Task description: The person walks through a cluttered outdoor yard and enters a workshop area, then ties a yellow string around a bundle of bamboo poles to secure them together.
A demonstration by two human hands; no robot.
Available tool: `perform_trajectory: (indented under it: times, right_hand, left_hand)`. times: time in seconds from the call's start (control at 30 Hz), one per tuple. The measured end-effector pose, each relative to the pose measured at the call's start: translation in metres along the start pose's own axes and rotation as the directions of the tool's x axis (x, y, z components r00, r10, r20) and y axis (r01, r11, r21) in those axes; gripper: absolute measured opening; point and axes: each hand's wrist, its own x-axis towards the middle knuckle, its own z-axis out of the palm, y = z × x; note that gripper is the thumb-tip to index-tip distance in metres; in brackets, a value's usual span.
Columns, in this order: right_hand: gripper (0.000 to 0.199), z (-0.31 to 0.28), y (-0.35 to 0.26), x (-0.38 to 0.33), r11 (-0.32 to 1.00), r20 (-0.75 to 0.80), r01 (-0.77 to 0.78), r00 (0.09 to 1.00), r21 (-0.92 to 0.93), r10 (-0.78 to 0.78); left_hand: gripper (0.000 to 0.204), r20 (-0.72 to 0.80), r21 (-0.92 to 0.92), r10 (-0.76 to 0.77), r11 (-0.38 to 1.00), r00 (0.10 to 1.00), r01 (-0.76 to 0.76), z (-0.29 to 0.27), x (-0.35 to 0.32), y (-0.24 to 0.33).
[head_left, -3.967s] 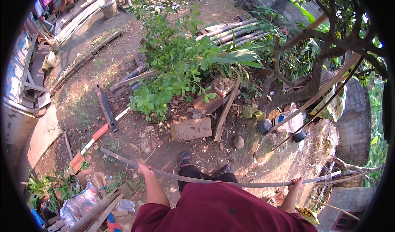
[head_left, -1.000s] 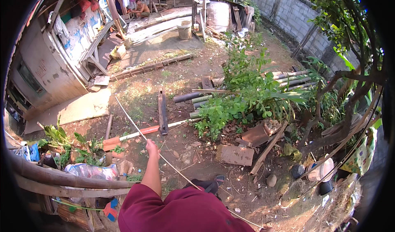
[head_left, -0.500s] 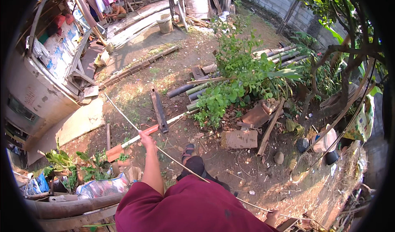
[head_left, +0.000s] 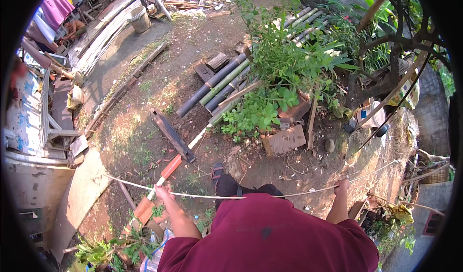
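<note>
Swung round since earlier, the pale strip (head_left: 260, 197) extends past left hand (head_left: 164, 193) and right hand (head_left: 342, 186), both gripping it.

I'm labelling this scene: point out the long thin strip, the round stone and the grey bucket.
Long thin strip (head_left: 299, 194), head view: on its middle stretch.
Round stone (head_left: 329, 145), head view: middle of its surface.
Grey bucket (head_left: 140, 23), head view: its outer side wall.
</note>
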Motion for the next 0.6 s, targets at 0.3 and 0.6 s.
perform_trajectory:
  times: [0.3, 0.6]
  right_hand:
    - [0.013, 0.154, 0.043, -0.129, 0.997, 0.056, 0.028, 0.998, -0.076, -0.024]
    - [0.010, 0.147, 0.061, -0.177, 0.997, -0.112, 0.011, 0.993, -0.077, -0.020]
  left_hand:
    - [0.032, -0.211, 0.018, -0.100, 0.994, 0.972, 0.106, -0.022, 0.126, 0.085]
    - [0.035, -0.113, 0.149, -0.068, 0.985, 0.991, 0.085, 0.057, 0.171, 0.099]
